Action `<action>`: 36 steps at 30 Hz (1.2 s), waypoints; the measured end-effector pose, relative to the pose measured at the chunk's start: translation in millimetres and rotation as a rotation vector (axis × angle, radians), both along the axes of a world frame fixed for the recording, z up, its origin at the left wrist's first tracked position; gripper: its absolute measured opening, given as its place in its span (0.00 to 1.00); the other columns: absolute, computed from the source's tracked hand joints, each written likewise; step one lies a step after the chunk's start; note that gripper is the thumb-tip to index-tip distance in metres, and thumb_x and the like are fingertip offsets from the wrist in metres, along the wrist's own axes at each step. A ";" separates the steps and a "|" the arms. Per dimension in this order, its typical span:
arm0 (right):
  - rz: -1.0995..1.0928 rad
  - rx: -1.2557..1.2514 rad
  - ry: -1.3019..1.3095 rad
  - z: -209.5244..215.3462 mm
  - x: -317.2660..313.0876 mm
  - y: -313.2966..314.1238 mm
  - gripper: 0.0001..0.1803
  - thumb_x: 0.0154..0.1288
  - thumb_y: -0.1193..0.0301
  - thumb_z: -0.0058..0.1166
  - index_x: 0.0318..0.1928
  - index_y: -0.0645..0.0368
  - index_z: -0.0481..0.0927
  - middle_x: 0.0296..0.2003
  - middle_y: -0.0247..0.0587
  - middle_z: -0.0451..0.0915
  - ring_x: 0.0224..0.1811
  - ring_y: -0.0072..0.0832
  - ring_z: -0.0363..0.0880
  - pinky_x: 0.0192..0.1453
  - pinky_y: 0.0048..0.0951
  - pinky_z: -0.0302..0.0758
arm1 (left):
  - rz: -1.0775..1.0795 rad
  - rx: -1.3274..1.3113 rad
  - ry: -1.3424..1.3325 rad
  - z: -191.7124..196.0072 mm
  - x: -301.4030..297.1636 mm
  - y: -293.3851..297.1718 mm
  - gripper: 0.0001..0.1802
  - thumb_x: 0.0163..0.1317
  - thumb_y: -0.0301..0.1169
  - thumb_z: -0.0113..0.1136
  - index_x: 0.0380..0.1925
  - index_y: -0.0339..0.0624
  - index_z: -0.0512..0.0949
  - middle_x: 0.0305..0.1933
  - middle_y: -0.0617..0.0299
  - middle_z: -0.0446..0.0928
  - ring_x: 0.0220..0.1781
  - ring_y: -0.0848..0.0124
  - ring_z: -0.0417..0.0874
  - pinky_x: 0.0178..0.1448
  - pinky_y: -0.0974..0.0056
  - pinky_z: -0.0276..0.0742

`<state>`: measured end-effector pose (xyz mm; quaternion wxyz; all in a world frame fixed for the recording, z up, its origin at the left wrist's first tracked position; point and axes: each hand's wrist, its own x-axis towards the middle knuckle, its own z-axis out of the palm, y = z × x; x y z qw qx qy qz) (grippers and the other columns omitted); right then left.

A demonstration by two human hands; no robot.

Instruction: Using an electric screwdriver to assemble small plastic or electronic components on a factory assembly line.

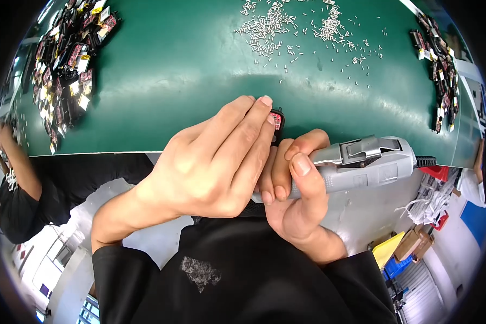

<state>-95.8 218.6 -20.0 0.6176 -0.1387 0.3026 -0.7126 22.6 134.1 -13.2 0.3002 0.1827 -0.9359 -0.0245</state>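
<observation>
A small black plastic case with a red circuit board shows just past the fingertips of my left hand. That hand's fingers are pressed together over the case, covering most of it; the thumb is hidden. My right hand is wrapped round a grey electric screwdriver, which has a metal lever on its upper side and a black cord end at the right. The screwdriver lies sideways, its front end toward my left hand. Its tip is hidden behind the fingers.
Small silver screws lie scattered at the far side of the green table. Black cases with red boards form a heap on the left and a row on the right. Another person's arm is at the left edge.
</observation>
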 end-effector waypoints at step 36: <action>0.182 -0.395 0.369 35.9 -78.6 -68.4 0.11 0.69 0.64 0.40 0.38 0.58 0.71 0.14 0.25 0.62 0.15 0.15 0.60 0.28 0.21 0.59 | -0.033 0.184 -0.018 -3.6 8.6 4.2 0.22 0.36 0.20 0.62 0.37 0.21 0.76 0.44 0.43 0.77 0.42 0.53 0.80 0.39 0.60 0.82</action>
